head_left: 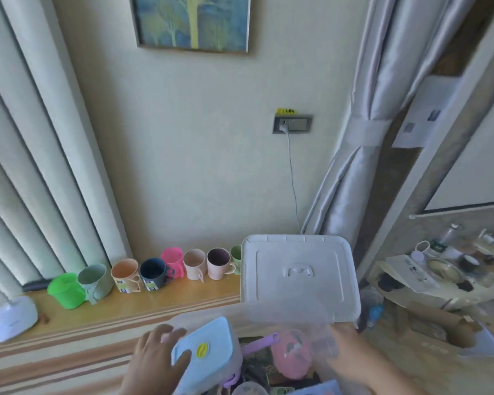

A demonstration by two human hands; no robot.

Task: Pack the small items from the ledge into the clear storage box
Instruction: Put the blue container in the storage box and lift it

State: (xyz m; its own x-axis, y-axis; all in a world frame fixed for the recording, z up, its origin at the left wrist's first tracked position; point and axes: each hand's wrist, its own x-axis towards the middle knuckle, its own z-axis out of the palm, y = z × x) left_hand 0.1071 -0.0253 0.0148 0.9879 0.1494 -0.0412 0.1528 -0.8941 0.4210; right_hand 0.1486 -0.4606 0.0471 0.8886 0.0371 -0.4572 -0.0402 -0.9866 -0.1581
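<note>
While left hand (pixel 157 354) grips blue-lid container (pixel 203 352) over clear box (pixel 283 317), right hand's (pixel 351 352) grip unclear; approx. eight mugs (pixel 154 273) left on ledge (pixel 154 303).

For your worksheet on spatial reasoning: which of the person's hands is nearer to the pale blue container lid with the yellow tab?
Left. The left hand grips the blue lid's left edge; the right hand is apart, beyond the pink item.

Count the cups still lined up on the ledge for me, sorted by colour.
Green: 3, the last partly hidden behind the box lid
Orange: 1
Dark blue: 1
Bright pink: 1
Pale pink: 2
Total: 8
</note>
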